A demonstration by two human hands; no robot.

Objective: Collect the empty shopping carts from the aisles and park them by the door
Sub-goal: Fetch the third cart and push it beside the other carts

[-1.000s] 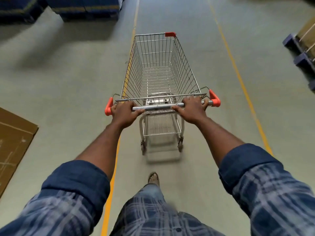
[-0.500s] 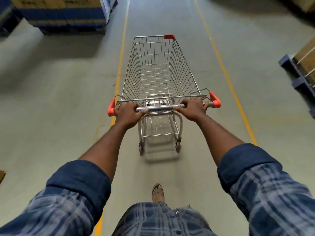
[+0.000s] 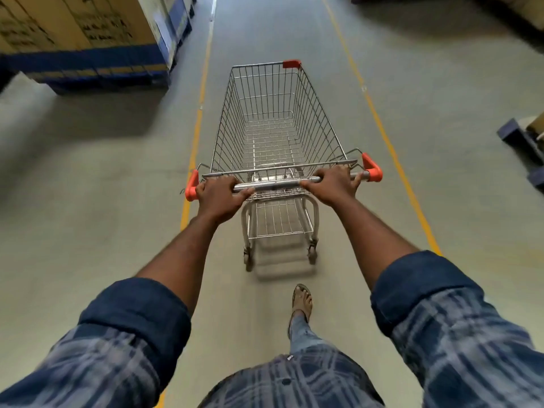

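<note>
Between two yellow floor lines (image 3: 382, 134), an empty shopping cart (image 3: 276, 125) stood on the concrete aisle, basket pointing away, nothing inside the wire mesh. Left hand (image 3: 219, 198) wrapped the metal handle bar (image 3: 276, 184) near the orange end cap (image 3: 191, 187), fingers curled over the top, thumb underneath. Right hand (image 3: 331, 185) gripped the same bar close to the other cap (image 3: 372, 169), fingers fully curled round it. Both arms were nearly straight, one sandalled foot (image 3: 301, 298) stepping just behind the rear wheels (image 3: 312, 254). Stacked cartons (image 3: 82, 28) sat on a blue pallet well off to the left; a second pallet edge (image 3: 518, 134) poked in at right. Judged step: pushing the cart along the aisle toward the door, which was not in view. To do it well, probably keep even pressure on both hands so the casters track straight, hold the cart inside the lane, steer wide of both pallets, and keep strides short enough not to clip the wheels.
</note>
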